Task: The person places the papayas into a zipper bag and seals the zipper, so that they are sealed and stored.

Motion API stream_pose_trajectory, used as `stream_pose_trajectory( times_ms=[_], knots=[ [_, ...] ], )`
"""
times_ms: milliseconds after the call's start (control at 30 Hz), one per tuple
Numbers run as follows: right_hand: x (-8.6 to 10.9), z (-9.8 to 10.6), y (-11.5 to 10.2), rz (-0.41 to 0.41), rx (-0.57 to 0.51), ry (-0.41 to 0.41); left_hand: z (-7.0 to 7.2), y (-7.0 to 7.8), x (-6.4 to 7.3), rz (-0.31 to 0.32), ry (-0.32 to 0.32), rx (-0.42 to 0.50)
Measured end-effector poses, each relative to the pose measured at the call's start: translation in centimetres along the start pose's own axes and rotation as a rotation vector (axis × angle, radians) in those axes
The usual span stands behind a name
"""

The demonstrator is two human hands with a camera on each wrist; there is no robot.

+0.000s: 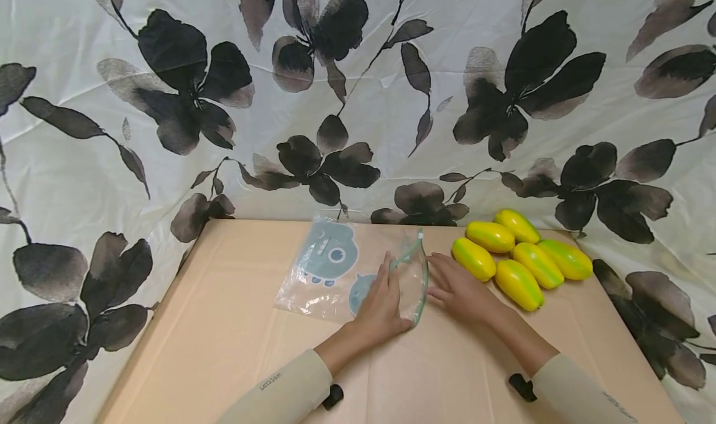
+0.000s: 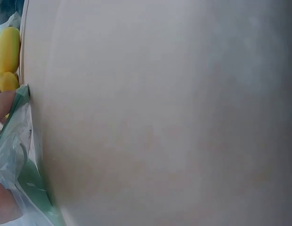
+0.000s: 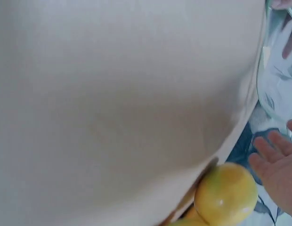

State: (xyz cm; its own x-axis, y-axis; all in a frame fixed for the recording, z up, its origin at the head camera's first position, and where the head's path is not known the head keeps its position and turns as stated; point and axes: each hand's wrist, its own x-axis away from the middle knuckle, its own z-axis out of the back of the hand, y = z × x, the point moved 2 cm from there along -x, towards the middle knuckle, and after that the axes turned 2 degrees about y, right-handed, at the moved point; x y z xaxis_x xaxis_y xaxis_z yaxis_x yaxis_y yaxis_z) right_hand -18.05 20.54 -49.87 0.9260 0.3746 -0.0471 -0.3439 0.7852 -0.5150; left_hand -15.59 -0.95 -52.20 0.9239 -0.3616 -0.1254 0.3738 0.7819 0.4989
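Note:
A clear plastic zip bag [image 1: 330,296] with blue cartoon animals lies flat on the table, its green-edged mouth gaping to the right. My left hand [image 1: 380,309] holds the bag by its mouth, thumb at the near corner and fingers across the far side. Just right of the opening is my right hand [image 1: 461,290], its fingers extended and holding nothing; in the right wrist view its spread fingers [image 3: 273,148] show plainly. Several glossy yellow-green oblong fruits [image 1: 537,265], papaya-like, lie grouped beyond and right of that hand. One fruit [image 3: 226,194] appears close below it in the right wrist view.
A light tan table surface [image 1: 224,349] lies under everything. Behind it and along its sides hangs white cloth [image 1: 391,138] with dark flowers. Small black pieces [image 1: 523,388] sit at both wrists, by the light sleeves [image 1: 291,387].

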Motion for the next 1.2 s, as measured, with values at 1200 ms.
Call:
stream_pose_trajectory(
  times_ms=[1200],
  knots=[
    [-0.4,5.2,6.4,-0.044,0.418,0.058,0.1,-0.1,0.1,0.016,-0.012,0.046]
  ],
)
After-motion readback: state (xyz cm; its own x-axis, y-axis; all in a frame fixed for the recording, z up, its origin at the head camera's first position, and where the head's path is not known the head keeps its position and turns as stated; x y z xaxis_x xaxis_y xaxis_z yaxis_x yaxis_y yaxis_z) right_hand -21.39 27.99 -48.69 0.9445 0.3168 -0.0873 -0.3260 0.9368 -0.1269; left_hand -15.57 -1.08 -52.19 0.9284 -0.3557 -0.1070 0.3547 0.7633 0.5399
